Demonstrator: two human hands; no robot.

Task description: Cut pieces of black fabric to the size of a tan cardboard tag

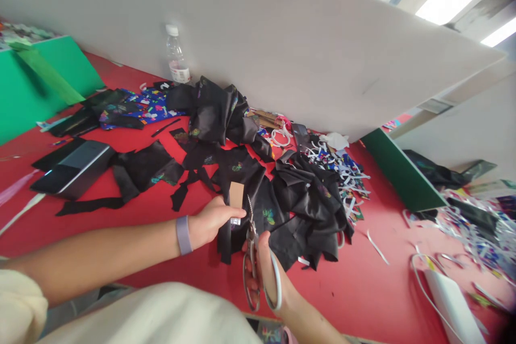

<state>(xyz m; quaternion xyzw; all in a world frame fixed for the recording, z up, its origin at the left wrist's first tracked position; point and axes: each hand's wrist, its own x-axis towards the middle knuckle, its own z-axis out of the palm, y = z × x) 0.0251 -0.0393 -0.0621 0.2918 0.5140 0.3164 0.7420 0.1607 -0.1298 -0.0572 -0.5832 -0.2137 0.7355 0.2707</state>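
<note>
Near the middle of the red table, my left hand pinches a small brown cardboard piece over black fabric. A shiny silvery bit shows below the thumb. Close on its right, my right hand grips scissors by their pale loops, with a toothed blade pointing away from me. The blades lie beside the cardboard, over the shiny black fabric with coloured leaf prints. Whether they touch the cloth I cannot tell. Part of the right fingers is hidden behind the handles.
Crumpled black fabric lies to the right, near white strip scraps. A black device sits at left. A plastic bottle stands against the grey partition. Green dividers flank the table; a white power strip lies right.
</note>
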